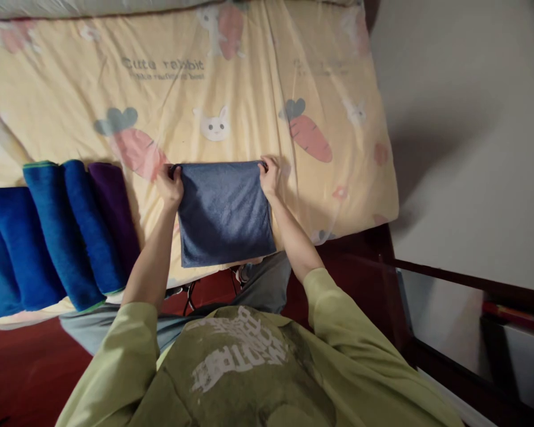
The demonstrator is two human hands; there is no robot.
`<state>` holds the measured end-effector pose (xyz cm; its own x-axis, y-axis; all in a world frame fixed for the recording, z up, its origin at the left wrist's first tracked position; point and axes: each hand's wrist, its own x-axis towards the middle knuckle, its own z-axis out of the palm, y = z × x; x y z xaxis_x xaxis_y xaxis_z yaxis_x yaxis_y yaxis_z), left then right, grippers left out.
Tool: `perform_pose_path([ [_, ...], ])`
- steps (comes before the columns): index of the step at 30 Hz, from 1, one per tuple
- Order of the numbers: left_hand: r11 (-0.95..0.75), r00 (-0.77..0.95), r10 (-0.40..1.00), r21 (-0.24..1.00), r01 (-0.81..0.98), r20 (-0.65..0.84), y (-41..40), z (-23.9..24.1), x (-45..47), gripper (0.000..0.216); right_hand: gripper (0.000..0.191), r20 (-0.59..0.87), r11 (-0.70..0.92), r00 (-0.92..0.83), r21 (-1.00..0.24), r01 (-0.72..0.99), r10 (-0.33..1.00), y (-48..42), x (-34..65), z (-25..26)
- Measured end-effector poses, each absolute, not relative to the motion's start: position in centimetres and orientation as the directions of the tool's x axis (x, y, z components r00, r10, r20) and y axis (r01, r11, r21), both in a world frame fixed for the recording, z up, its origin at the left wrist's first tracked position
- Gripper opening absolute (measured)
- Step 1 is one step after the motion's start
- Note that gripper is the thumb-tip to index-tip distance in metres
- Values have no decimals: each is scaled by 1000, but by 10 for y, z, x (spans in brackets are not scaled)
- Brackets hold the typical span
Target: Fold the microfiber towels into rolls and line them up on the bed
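Note:
A folded grey-blue towel (225,213) lies on the yellow rabbit-print bed sheet (249,89) near the bed's front edge. My left hand (169,185) pinches the towel's far left corner, fingers closed on the cloth. My right hand (269,177) grips the far right corner the same way. The towel's far edge is stretched straight between both hands. Its near edge reaches the edge of the mattress.
Several rolled towels lie side by side at the left of the bed: blue ones (48,231) and a purple one (113,207) nearest my left arm. A dark red floor (26,362) and a dark wooden frame (427,273) lie below and to the right.

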<state>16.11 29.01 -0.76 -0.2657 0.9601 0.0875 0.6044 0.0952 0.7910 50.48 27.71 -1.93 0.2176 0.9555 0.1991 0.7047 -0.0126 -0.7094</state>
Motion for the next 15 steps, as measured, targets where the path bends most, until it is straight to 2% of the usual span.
perform_pose_path([
  [3,26,-193,967,691,722,165,255,12,184,48,59,190,17,115,-579,815,975,244,469,0],
  [6,-170,110,985,640,749,134,206,18,207,65,67,99,121,-85,-448,886,991,193,432,10],
  [8,-237,237,968,622,746,85,182,13,215,69,68,20,184,-193,-407,894,981,165,421,10],
  [11,-234,250,966,604,762,59,170,2,210,71,70,-44,155,-186,-382,911,982,148,431,4],
  [15,-202,196,978,566,799,73,178,-3,189,72,70,-27,68,-83,-353,933,996,154,466,-3],
])
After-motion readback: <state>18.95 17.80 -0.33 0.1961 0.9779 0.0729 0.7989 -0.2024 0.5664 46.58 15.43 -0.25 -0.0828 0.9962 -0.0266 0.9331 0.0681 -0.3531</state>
